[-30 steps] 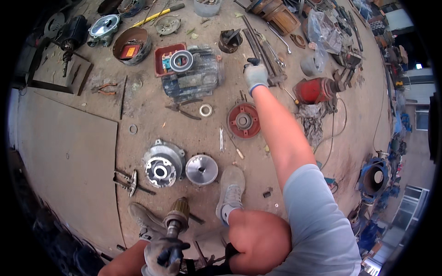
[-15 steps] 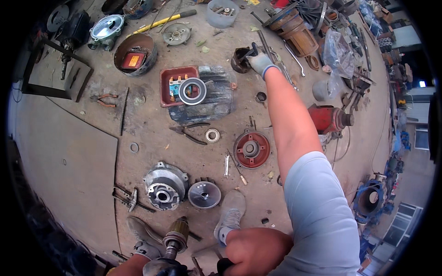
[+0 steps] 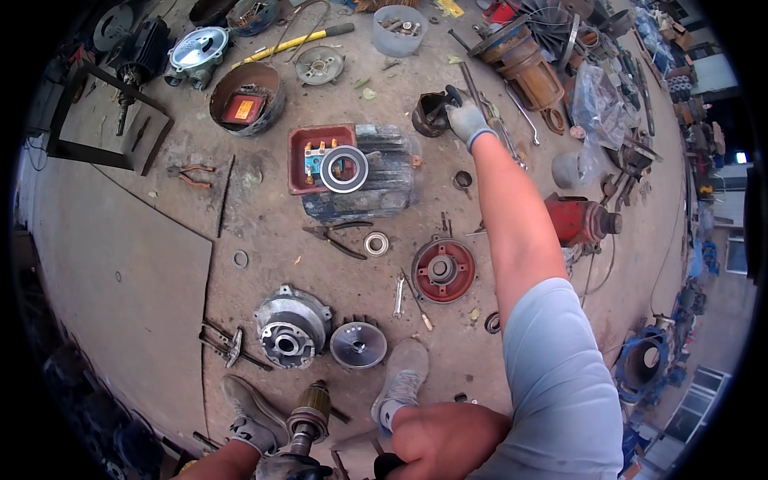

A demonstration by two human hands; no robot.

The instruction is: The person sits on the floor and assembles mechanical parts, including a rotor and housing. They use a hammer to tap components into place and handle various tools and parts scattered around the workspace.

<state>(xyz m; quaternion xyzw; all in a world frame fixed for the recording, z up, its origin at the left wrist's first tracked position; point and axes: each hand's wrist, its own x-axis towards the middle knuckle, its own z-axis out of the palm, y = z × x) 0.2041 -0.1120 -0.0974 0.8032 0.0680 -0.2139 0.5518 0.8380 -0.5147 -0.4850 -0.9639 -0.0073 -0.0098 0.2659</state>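
Note:
My right hand point(image 3: 468, 122), in a pale grey glove with dark fingers, reaches far forward to a small dark pot point(image 3: 430, 114). Its fingers are bent at the pot's right rim, and whatever they grip is hidden. The pot looks dark and smeared inside. Between my feet a rotor point(image 3: 312, 404) with a gold-brown core and a steel shaft leans toward me. A dark shape at the lower edge, by the shaft's end, may be my left hand point(image 3: 293, 466); its fingers cannot be made out.
A motor housing point(image 3: 384, 188) with a bearing point(image 3: 344, 169) on it lies in the middle. Nearer are a red end cover point(image 3: 443, 270), a grey end cover point(image 3: 292, 328), a spanner point(image 3: 398, 296) and cutters point(image 3: 340, 238). Long bars point(image 3: 484, 104) lie right of the pot.
The whole view has shifted slightly, moving the floor things right and down. My right hand has drawn back a little at the pot's rim. The pot stays in place.

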